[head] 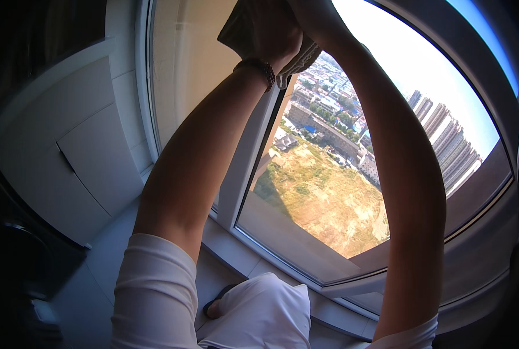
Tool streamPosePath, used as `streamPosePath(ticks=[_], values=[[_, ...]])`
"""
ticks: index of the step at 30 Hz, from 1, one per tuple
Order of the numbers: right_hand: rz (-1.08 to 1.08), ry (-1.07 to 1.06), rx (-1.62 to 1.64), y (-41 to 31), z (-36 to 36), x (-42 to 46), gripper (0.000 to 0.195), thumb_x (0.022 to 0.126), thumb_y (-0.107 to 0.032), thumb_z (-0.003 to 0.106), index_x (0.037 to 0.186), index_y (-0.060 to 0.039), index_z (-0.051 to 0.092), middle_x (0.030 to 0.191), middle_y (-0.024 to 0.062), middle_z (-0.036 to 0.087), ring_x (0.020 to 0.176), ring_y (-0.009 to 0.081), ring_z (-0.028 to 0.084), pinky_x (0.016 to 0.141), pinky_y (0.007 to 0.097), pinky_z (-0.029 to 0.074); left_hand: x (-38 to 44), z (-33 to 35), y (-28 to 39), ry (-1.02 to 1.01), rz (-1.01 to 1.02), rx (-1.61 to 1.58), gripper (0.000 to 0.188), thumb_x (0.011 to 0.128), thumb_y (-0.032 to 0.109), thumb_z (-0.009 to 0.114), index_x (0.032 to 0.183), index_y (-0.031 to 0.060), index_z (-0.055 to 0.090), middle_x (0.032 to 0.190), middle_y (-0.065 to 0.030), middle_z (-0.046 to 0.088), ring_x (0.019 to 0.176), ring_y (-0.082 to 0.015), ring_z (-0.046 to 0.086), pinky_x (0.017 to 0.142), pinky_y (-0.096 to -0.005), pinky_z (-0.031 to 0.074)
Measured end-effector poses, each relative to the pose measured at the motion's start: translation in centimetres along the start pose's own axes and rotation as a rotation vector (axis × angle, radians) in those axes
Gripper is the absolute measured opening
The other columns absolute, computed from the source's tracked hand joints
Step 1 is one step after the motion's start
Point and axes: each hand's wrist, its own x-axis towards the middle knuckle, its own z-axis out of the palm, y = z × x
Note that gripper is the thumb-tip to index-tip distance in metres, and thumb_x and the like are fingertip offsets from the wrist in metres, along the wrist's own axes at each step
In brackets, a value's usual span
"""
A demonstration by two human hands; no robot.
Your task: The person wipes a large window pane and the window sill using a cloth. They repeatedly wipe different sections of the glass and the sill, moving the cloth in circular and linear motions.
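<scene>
Both my arms reach up to the top of the view, in front of a window. My left hand (279, 37), with a beaded bracelet (259, 72) at the wrist, grips a dark cloth (235, 32). A ribbed edge of the cloth hangs below the hand, beside the window frame (253, 135). Close by on the right is my right hand (318, 19), next to the cloth and partly cut off by the picture's top edge. Its fingers are out of sight, so its hold on the cloth cannot be made out.
Window glass (329, 209) shows a dry grassy lot and tall buildings far below. A low tiled sill (233, 253) runs along the window's foot. White cabinet doors (98, 152) stand at left, above a dark appliance (19, 244). My slippered foot (215, 305) is on the tiled floor (95, 275).
</scene>
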Motion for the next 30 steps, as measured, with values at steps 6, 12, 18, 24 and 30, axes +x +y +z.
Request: streamPosePath(ticks=[6, 12, 18, 24, 30], values=[[0.298, 0.205, 0.842, -10.5, -10.1, -17.6, 0.051, 0.101, -0.030, 0.054, 0.141, -0.0007, 0.040, 0.122, 0.0212, 0.064, 0.120, 0.0314, 0.061, 0.103, 0.0452, 0.044, 1.4, 0.6, -1.6, 0.031, -0.039, 0.144, 0.094, 0.089, 0.058, 0.055, 0.152, -0.0006, 0.019, 0.145, -0.0337, 0.031, 0.129, -0.0509, 0.040, 0.108, -0.0563, 0.037], [1.329, -0.255, 0.624, -23.0, -14.6, -43.1, 0.032, 0.098, -0.012, 0.056, 0.128, -0.0013, 0.053, 0.119, 0.0163, 0.067, 0.116, 0.0246, 0.062, 0.100, 0.0397, 0.044, -3.5, 2.6, 0.4, -0.056, -0.131, 0.144, 0.088, 0.093, 0.051, 0.056, 0.152, -0.0006, 0.017, 0.142, -0.0327, 0.035, 0.117, -0.0498, 0.048, 0.098, -0.0585, 0.044], [1.367, -0.485, 0.599, -32.1, -16.2, -48.2, 0.036, 0.089, -0.002, 0.061, 0.125, -0.0008, 0.058, 0.117, 0.0173, 0.067, 0.108, 0.0297, 0.064, 0.093, 0.0385, 0.047, -13.4, -1.4, -4.8, -0.011, 0.006, 0.387, 0.086, 0.092, 0.046, 0.059, 0.152, -0.0003, 0.019, 0.143, -0.0330, 0.034, 0.123, -0.0486, 0.043, 0.100, -0.0569, 0.041], [1.183, -0.456, 0.504, -33.5, -16.0, -49.2, 0.034, 0.087, -0.003, 0.062, 0.121, -0.0003, 0.061, 0.113, 0.0203, 0.067, 0.102, 0.0341, 0.064, 0.093, 0.0414, 0.047, -30.2, -6.5, -10.4, -0.175, -0.077, 0.204, 0.097, 0.085, 0.041, 0.066, 0.155, -0.0009, 0.014, 0.151, -0.0345, 0.024, 0.131, -0.0516, 0.033, 0.110, -0.0572, 0.024], [1.321, -0.447, 0.512, -33.3, -17.0, -49.8, 0.036, 0.084, -0.006, 0.064, 0.120, -0.0007, 0.061, 0.112, 0.0199, 0.066, 0.102, 0.0351, 0.063, 0.091, 0.0431, 0.047, -38.5, -9.2, -11.9, -0.336, -0.255, 0.195, 0.102, 0.093, 0.056, 0.055, 0.153, -0.0073, 0.002, 0.153, -0.0371, 0.016, 0.140, -0.0531, 0.022, 0.115, -0.0569, 0.020]])
